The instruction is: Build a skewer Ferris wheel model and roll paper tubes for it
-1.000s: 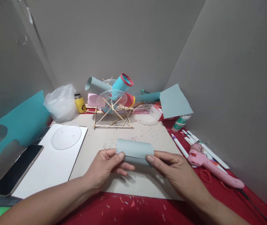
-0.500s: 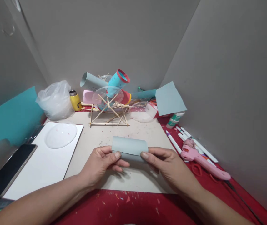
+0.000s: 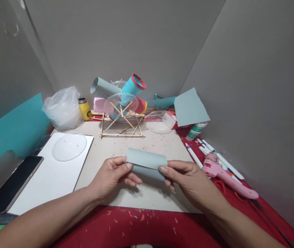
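Note:
Between my hands is a grey-blue sheet of paper point(image 3: 147, 159) rolled into a tube, its overlapping edge facing me. My left hand point(image 3: 117, 174) pinches the tube's left end between thumb and fingers. At the other end my right hand point(image 3: 181, 175) grips it, with the thumb on the overlapping edge. The tube is above a pale board point(image 3: 105, 144). Beyond it stands a wooden-stick frame point(image 3: 121, 135) carrying clear plastic discs and several paper tubes, among them a blue tube with a red rim point(image 3: 131, 89) and a grey tube point(image 3: 104, 87).
At left lie a phone point(image 3: 12, 184), a white board point(image 3: 46, 179) with a clear plastic disc point(image 3: 69, 147), and a teal sheet point(image 3: 20, 120). A plastic bag point(image 3: 63, 108) and yellow bottle point(image 3: 85, 109) stand behind. A pink glue gun point(image 3: 229, 181), markers point(image 3: 195, 156) and grey paper point(image 3: 191, 107) are at right.
The rolled tube has tilted slightly, its right end lower, and more of its lower layer shows. Both hands keep hold of it. The whole view has shifted a little.

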Demonstrator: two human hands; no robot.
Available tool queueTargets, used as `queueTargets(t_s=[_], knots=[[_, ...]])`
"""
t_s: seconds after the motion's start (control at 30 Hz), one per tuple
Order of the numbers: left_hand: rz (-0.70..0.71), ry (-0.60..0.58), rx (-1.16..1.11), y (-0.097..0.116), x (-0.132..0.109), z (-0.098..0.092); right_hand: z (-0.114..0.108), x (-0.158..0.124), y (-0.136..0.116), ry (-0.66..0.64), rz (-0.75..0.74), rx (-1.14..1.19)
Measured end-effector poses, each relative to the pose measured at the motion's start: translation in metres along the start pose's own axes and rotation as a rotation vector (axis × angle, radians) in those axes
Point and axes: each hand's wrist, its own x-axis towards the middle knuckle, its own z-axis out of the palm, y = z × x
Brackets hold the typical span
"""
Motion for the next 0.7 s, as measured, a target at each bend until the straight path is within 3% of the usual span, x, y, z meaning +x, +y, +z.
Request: queueTargets(t_s=[0.23, 0.47, 0.7], knots=[[-0.007, -0.045, 0.0, 0.0083, -0.0021, 0.0015, -0.0014, -0.0008, -0.003, 0.017, -0.064, -0.039], [-0.073, -0.013, 0.065, 0.0026, 0.0022, -0.002, -0.0027, 0.0, 0.0003, -0.029, -0.111, -0.061], [0.03, 0.065, 0.08, 0.0009, 0.0004, 0.0012, -0.0011, 0.0004, 0.0024, -0.044, -0.18, -0.016]])
